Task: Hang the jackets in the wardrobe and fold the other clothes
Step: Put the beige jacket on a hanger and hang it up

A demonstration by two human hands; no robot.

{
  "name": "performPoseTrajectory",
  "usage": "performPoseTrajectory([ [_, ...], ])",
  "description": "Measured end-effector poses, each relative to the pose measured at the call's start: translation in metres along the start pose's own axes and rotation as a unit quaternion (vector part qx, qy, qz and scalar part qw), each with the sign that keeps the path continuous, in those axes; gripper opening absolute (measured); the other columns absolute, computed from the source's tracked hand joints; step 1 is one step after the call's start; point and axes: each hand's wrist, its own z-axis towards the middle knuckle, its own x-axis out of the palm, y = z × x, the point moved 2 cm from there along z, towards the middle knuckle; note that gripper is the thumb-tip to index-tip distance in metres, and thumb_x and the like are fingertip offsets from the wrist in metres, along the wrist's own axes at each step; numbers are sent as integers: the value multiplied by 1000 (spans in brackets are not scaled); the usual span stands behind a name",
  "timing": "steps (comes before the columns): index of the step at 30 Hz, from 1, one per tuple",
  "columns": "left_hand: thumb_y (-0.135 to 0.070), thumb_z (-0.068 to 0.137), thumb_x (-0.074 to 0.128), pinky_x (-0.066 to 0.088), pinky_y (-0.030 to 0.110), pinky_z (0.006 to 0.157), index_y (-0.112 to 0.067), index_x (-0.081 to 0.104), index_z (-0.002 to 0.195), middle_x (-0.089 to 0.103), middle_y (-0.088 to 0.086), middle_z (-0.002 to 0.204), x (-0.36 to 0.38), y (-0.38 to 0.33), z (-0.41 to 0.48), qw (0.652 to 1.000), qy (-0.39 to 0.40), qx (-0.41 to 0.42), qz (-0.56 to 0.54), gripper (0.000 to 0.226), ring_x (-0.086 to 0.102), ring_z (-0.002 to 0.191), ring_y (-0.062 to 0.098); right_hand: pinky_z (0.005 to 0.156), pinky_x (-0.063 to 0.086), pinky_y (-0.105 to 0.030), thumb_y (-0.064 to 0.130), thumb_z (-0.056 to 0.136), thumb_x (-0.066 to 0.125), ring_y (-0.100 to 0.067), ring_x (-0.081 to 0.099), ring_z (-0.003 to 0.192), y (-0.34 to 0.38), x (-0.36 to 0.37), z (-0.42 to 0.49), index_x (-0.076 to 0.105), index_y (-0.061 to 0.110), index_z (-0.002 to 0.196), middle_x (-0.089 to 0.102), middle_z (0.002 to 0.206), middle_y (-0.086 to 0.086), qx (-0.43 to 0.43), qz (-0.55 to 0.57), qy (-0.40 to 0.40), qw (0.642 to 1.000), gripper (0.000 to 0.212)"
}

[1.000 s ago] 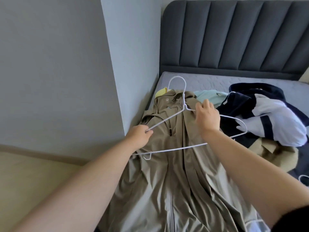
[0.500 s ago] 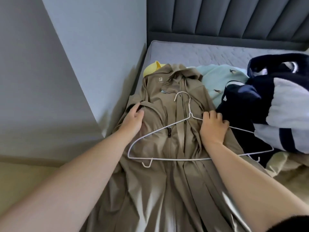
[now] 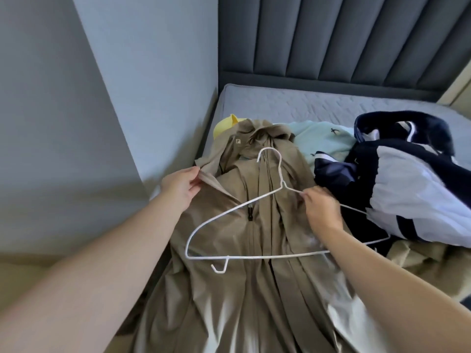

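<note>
One khaki jacket (image 3: 244,250) flat on bed (image 3: 305,105), white wire hanger (image 3: 226,212) lying on top. Left hand (image 3: 181,184) pinches jacket's front edge near shoulder; right hand (image 3: 321,207) grips hanger's arm. Step looks like: threading hanger. Next: open front, slide hanger arm into shoulder. Navy-white garment (image 3: 407,184) heaped just beside.

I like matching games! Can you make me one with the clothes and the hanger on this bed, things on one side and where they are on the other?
Things:
1. white wire hanger
2. khaki zip-up jacket
3. yellow garment
4. navy and white jacket

Places:
A. heaped on the right side of the grey mattress
B. peeking out beside the khaki collar, near the wall
C. spread flat, its left front edge pinched by the left hand
D. lying on the khaki jacket, its right shoulder wire held by the right hand

Pairs: 1-D, 2-C, 3-B, 4-A
</note>
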Motion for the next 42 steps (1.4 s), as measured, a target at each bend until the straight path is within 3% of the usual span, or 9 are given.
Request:
performPoseTrajectory([
  [5, 5, 89, 17, 51, 46, 61, 4, 53, 99, 63, 18, 87, -3, -25, -50, 995, -54, -76, -34, 37, 56, 67, 26, 66, 44, -43, 4, 92, 51, -40, 59, 75, 13, -64, 5, 65, -3, 87, 65, 81, -23, 16, 116, -91, 989, 16],
  [9, -34, 94, 46, 53, 35, 59, -9, 55, 89, 62, 9, 73, -11, -40, -88, 993, -41, -105, 35, 27, 61, 67, 23, 57, 35, -40, -6, 84, 51, -39, 52, 66, 24, -104, 4, 55, -3, 79, 56, 69, -23, -16, 73, -102, 992, 7],
  [12, -21, 93, 56, 56, 37, 51, -8, 62, 84, 68, 11, 65, -16, -48, -120, 988, 17, -97, 121, 17, 66, 59, 26, 55, 29, -37, -9, 78, 50, -34, 45, 63, 25, -126, 0, 51, -1, 77, 50, 66, -19, -1, 63, -106, 992, 8],
  [16, -27, 98, 53, 48, 38, 89, -14, 55, 114, 64, 9, 97, -31, -62, -150, 993, -27, 22, 111, 21, 62, 85, 25, 55, 27, -36, -9, 77, 50, -32, 42, 65, 30, -148, -9, 55, -3, 82, 57, 73, -23, 22, 34, -87, 995, 9],
  [24, -30, 99, 48, 41, 43, 106, -6, 53, 124, 58, 15, 129, -8, -69, -219, 958, 46, 185, 216, 36, 55, 118, 28, 57, 31, -30, 0, 83, 48, -33, 61, 81, 98, -173, -36, 58, 9, 97, 65, 88, -14, 1, -65, -24, 998, 19],
  [31, -21, 100, 46, 40, 36, 106, -13, 58, 122, 62, 7, 123, 31, -39, -287, 937, 204, 191, 209, 26, 55, 119, 21, 63, 35, -28, 11, 91, 46, -29, 55, 78, 165, -193, -52, 57, 21, 85, 60, 85, -6, 61, 135, 24, 989, 16],
  [36, -12, 88, 49, 39, 30, 65, -23, 54, 71, 60, -2, 76, -5, -66, -310, 762, 75, 361, 532, 20, 58, 83, 25, 47, 28, -26, 14, 94, 49, -16, 45, 49, 167, -227, -59, 68, 17, 87, 54, 56, 2, 72, 348, -56, 933, 21],
  [38, -23, 84, 57, 43, 33, 68, -22, 53, 79, 60, 0, 88, -22, -93, -321, 661, -66, 473, 580, 7, 55, 86, 23, 46, 26, -25, 12, 94, 51, -15, 38, 44, 168, -241, -61, 70, 14, 86, 48, 50, 4, 53, 380, -80, 920, 21],
  [42, -44, 81, 67, 36, 45, 99, -16, 51, 126, 55, 6, 127, -24, -146, -333, 463, -168, 596, 634, 55, 47, 119, 28, 49, 28, -27, 11, 93, 54, -18, 39, 49, 188, -271, -66, 72, 14, 84, 45, 48, 7, -23, 368, -116, 922, 20],
])
